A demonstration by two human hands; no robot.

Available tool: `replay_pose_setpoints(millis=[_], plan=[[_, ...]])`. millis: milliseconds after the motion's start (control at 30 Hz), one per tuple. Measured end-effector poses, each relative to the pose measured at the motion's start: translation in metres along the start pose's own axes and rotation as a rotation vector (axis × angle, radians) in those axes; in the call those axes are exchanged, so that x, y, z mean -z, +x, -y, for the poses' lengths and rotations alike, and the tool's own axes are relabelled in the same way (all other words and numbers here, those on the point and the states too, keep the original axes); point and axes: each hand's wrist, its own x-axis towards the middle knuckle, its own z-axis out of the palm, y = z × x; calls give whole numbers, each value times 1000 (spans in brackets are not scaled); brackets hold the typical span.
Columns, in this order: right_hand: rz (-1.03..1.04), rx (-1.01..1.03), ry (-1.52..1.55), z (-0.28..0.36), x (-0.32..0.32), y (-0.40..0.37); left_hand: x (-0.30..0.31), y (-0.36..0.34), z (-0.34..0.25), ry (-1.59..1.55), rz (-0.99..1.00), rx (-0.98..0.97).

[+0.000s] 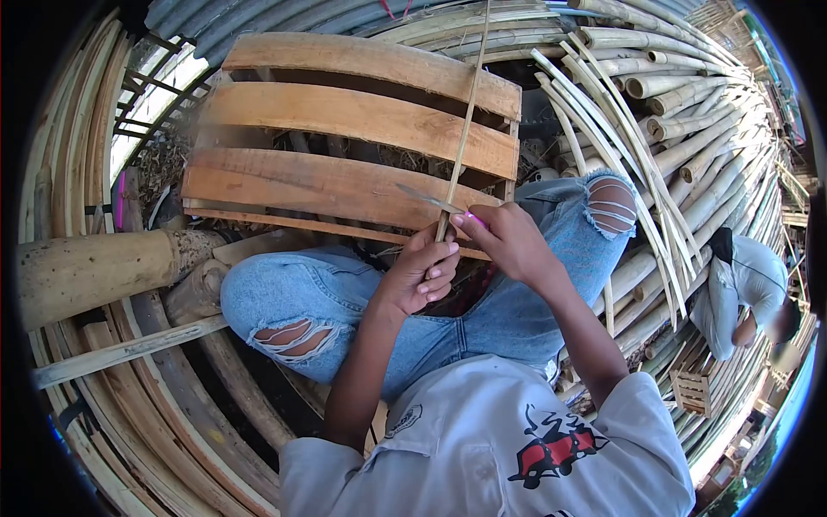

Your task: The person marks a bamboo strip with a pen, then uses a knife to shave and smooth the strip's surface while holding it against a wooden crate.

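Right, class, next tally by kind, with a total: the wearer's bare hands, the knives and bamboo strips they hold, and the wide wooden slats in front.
Hands (left hand, right hand): 2
Held knife: 1
Held strip: 1
Wide slats: 3
Total: 7
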Motion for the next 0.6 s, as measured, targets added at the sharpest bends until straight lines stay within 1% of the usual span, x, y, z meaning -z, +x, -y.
replay_pose_setpoints(millis=[67, 167, 200, 267, 300, 367, 400, 467, 500, 533, 600], plan=[[107, 40, 60, 4, -1, -4, 1, -1, 1, -9, 2, -6], [151, 55, 49, -4, -5, -11, 4, -1, 2, -22, 5, 40], [147, 67, 45, -4, -4, -11, 3, -2, 1, -15, 7, 30], [114, -30, 68, -3, -1, -10, 1, -2, 1, -31, 25, 42], [110, -23, 66, -4, 1, -8, 2, -2, 1, -41, 28, 39], [37, -122, 12, -6, 5, -5, 0, -2, 1, -27, 25, 40], [31, -117, 11, -5, 8, -5, -1, -2, 0, -19, 16, 46], [84, -49, -62, -2, 11, -6, -3, -3, 0, -8, 7, 37], [119, 10, -58, -3, 9, -8, -3, -3, 0, 12, -29, 41], [115, 13, -59, -4, 7, -10, -4, -3, 0, 32, -66, 46], [165, 149, -71, -5, 4, -13, 3, -3, 1, 19, -31, 75]])
